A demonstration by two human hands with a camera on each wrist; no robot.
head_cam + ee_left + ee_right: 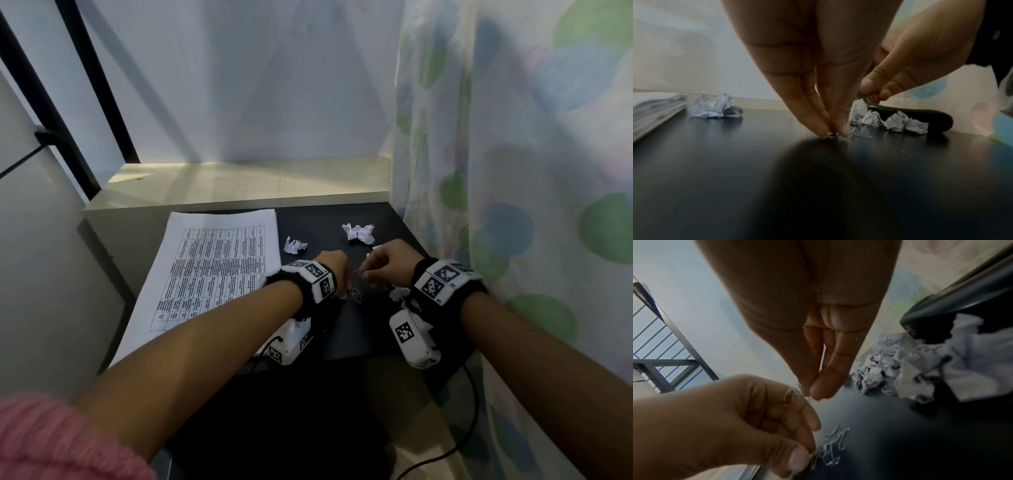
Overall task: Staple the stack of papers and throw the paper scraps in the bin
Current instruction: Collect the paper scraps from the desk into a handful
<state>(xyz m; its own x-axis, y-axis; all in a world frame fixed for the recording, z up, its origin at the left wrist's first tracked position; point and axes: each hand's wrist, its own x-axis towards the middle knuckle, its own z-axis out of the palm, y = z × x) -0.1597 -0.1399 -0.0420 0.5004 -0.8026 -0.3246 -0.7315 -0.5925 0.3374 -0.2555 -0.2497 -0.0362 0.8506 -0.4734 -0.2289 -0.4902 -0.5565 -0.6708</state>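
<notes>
A stack of printed papers (212, 267) lies on the left of the black table (342, 335). Crumpled paper scraps sit at the back (295, 245) (359, 233), and more lie against the black stapler (931, 118) on the right. My left hand (831, 135) reaches down to the tabletop and pinches loose staples (830, 449) from a small heap. Close beside it and slightly higher, my right hand (813, 394) pinches a few bent staples between thumb and fingertips. In the head view both hands (342, 281) (368, 270) meet near the table's middle.
A patterned curtain (513, 205) hangs along the table's right edge. A pale ledge (239, 185) and a white wall stand behind the table. A black metal frame (85, 102) rises at the left. Cables trail from the wrist cameras off the front edge.
</notes>
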